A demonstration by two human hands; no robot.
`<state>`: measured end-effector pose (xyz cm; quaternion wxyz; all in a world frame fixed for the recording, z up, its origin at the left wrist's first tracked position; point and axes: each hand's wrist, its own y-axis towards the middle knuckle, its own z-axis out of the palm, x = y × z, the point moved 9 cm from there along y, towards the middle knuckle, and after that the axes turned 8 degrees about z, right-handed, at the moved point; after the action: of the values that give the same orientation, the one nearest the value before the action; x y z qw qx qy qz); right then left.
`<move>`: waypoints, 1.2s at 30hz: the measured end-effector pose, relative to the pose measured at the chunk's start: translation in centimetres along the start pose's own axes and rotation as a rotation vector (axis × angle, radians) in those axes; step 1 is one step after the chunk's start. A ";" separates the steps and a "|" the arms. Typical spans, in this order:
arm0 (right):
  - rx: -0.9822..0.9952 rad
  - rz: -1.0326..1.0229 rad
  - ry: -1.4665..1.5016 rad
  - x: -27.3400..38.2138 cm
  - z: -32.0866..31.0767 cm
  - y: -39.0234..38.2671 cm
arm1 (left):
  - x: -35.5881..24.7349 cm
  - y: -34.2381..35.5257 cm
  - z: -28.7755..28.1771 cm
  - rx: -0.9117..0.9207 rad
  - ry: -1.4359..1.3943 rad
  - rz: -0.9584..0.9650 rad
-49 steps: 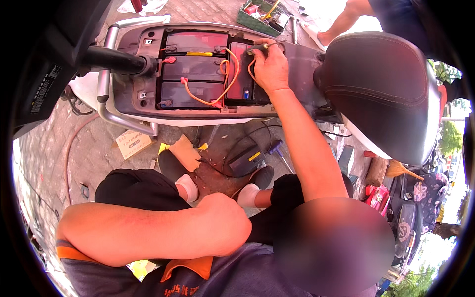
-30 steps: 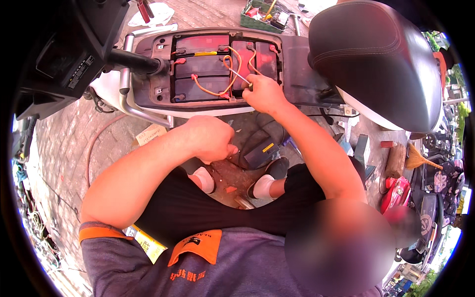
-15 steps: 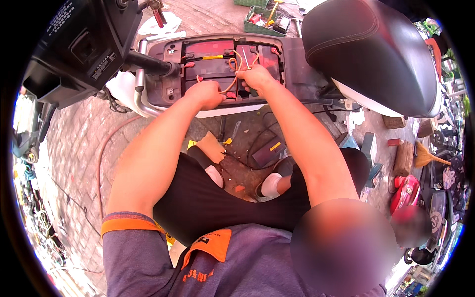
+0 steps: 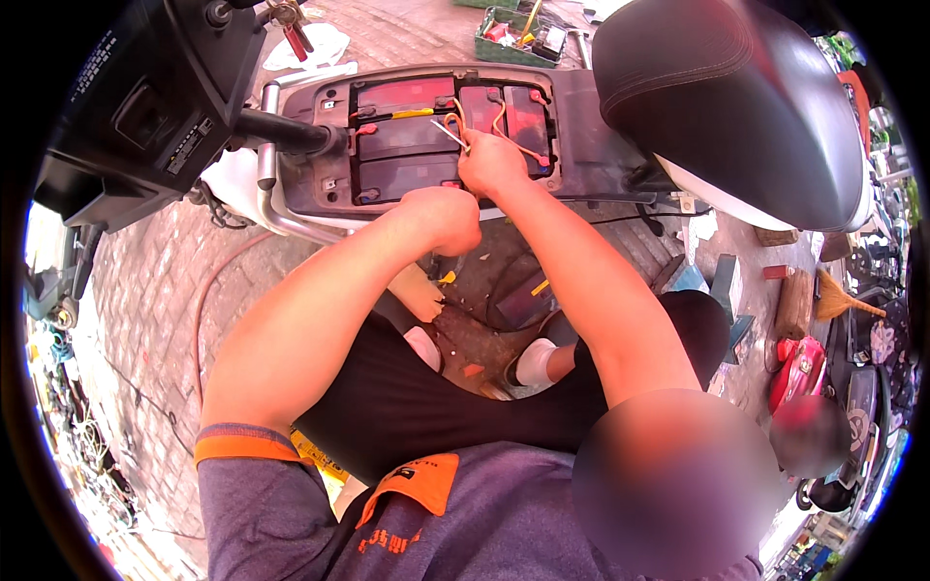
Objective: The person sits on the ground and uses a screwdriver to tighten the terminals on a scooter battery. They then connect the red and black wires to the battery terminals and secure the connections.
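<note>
Several dark batteries [image 4: 407,140] with red terminal caps fill the open floor compartment [image 4: 320,184] of a scooter. Over the batteries, my right hand [image 4: 494,167] is closed around a screwdriver [image 4: 447,134]; its thin metal shaft points up and left, and its handle is hidden in the palm. A tan cable [image 4: 452,118] loops beside those fingers. Another tan cable [image 4: 515,143] runs across the right-hand batteries to a red terminal. My left hand [image 4: 446,221] is closed at the compartment's near edge, just below the right; whatever its fingers hold is hidden.
The black seat [image 4: 727,87] is tipped up at the right. Handlebar column [image 4: 286,128] and black front panel [image 4: 155,116] stand left. Beyond the scooter sits a green tool basket [image 4: 523,50]. Between my feet lies a dark box-shaped battery [image 4: 523,300]; a broom [image 4: 843,295] lies farther right.
My left hand has moved right and nearer to me, away from the left batteries. The screwdriver has tipped from nearly upright to leaning left. The cable between my hands has shifted.
</note>
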<state>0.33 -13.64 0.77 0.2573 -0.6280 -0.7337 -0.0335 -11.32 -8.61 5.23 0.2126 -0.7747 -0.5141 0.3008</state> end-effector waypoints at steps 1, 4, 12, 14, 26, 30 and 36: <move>0.022 -0.027 0.058 -0.1 0.2 0.0 | 0.1 0.3 0.1 0.008 -0.050 0.053; 0.172 -0.022 0.222 -1.7 1.2 -0.3 | 1.3 0.3 -0.4 0.015 -0.209 0.167; 0.067 -0.007 0.154 -1.7 1.0 -1.5 | 14.7 2.3 -8.1 -0.743 -0.390 -0.186; 0.038 -0.022 0.168 -2.3 1.3 -1.3 | 14.5 4.7 -8.0 -0.762 -0.467 -0.097; 0.101 0.093 0.575 -4.5 1.0 -2.1 | 14.7 8.7 -8.0 -0.679 -0.490 0.050; 0.032 -0.027 0.171 -2.5 0.3 -2.0 | 15.6 8.0 -7.7 -0.692 -0.376 -0.022; -0.069 -0.265 -0.375 0.8 1.8 -3.0 | 12.8 8.6 -8.7 -0.641 -0.145 0.113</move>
<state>-3.18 -12.90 0.37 0.0882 -0.5300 -0.8430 0.0250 4.14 -0.30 2.91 -0.0960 -0.8060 -0.5525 0.1893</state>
